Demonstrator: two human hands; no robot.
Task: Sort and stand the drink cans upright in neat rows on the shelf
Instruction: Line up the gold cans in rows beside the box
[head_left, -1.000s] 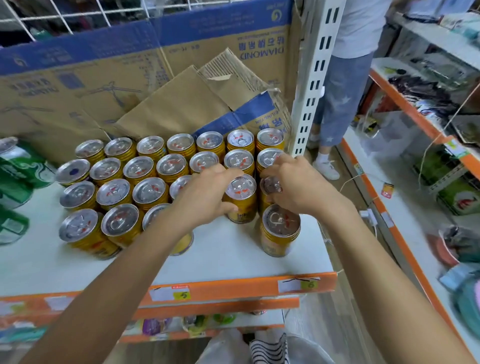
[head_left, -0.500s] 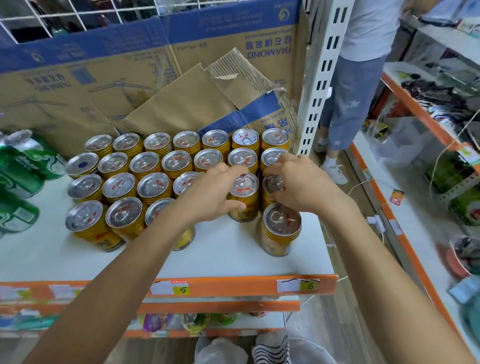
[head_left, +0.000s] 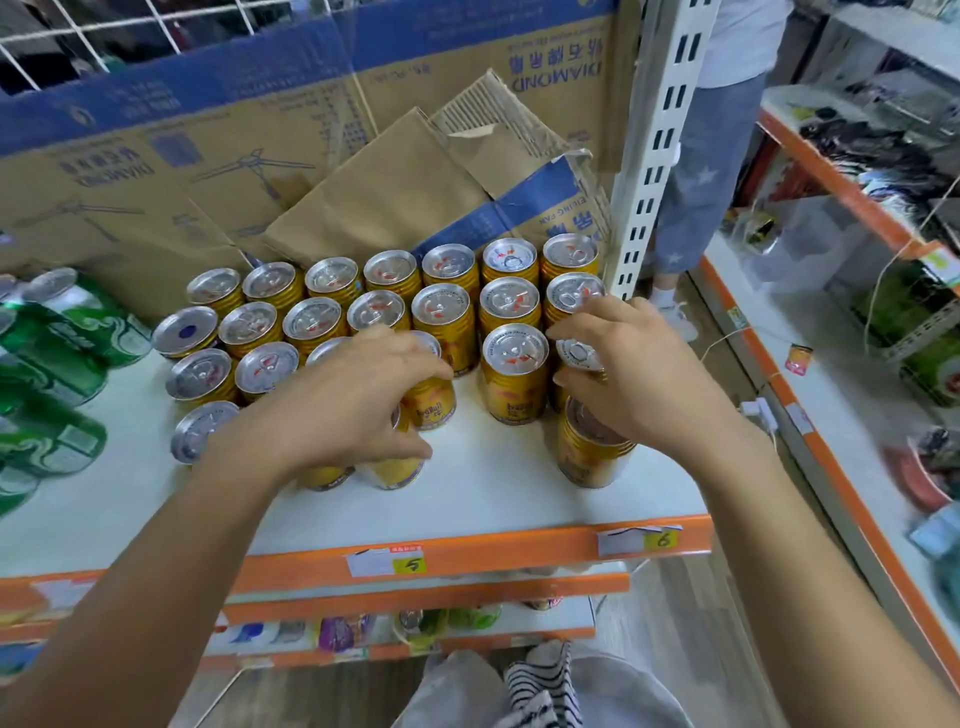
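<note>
Lots of shiny gold drink cans with silver tops stand in rows on the flat white shelf with an orange front edge. They fill the far and middle part of the shelf.

The left hand is over the near cans in the middle. Its fingers curl down over the top of one gold can with red letters, and its thumb lies across the near side.

The right hand is at the right end of the rows. Its fingers and thumb pinch the silver top of the small gold can by the post. Another gold can stands just under its palm, near the front.

Green cans lie on their sides at the left. Big brown and blue cardboard boxes lean at the far side. A white metal post stands to the right.
</note>
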